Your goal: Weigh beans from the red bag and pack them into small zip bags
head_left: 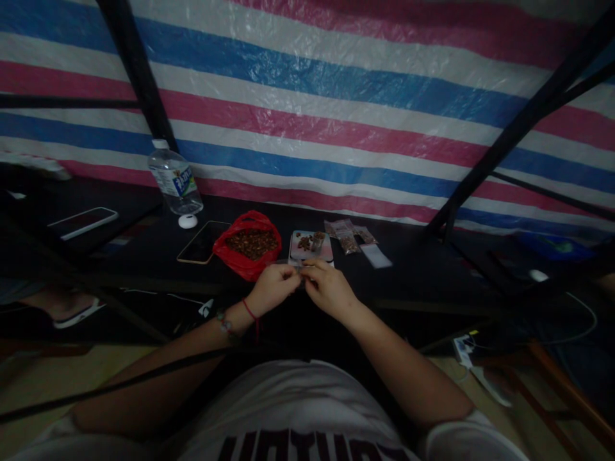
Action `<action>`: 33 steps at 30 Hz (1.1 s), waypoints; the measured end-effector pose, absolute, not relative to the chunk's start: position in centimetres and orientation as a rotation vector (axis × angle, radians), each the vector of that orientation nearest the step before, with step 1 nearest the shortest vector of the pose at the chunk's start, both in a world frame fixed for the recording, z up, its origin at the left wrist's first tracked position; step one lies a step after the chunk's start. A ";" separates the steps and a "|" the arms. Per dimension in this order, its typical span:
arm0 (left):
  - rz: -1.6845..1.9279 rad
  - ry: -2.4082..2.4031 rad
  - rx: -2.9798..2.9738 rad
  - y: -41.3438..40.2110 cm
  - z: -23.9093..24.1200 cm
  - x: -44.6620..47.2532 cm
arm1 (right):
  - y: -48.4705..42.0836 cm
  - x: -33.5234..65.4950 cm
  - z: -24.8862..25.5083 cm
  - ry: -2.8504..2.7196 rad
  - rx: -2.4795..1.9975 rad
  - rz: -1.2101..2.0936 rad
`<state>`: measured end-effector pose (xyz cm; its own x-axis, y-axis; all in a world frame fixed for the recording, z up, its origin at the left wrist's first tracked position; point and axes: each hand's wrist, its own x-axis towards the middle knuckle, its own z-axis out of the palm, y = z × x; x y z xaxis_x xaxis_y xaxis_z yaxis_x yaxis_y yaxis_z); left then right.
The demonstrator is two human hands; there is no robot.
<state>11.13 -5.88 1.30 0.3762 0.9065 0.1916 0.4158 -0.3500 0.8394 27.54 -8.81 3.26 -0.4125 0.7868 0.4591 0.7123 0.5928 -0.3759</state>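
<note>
My left hand (273,287) and my right hand (327,288) meet at the near edge of a dark table (413,282), fingers pinched together on something small that I cannot make out. Just beyond them lies a small scale or tray (311,246) with brown bits on it. To its left sits an open red plastic bag (247,246) full of brown seeds or nuts. Right of the tray lie several small clear packets (350,235) with brown contents and one flat empty packet (376,256).
A phone (200,242) lies left of the red bag, another phone (82,221) at the far left. A water bottle (173,178) stands at the back with its white cap (188,221) beside it. A striped tarp (336,102) hangs behind. Black frame bars (137,70) cross the view.
</note>
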 end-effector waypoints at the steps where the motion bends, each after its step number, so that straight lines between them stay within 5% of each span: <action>1: 0.872 1.135 1.963 -6.0 1.4 11.1 | -8.7 27.6 3.2 -2.219 -1.178 0.185; 13: 0.929 0.931 2.754 -6.3 4.3 9.1 | -7.7 28.0 3.2 -2.095 -1.209 0.649; 21: 0.736 0.958 2.757 -5.3 3.6 8.5 | -7.6 27.6 2.7 -2.066 -1.130 0.771; 33: 0.958 1.277 2.634 -0.2 3.6 8.0 | 1.4 32.6 1.0 -1.667 -1.417 0.239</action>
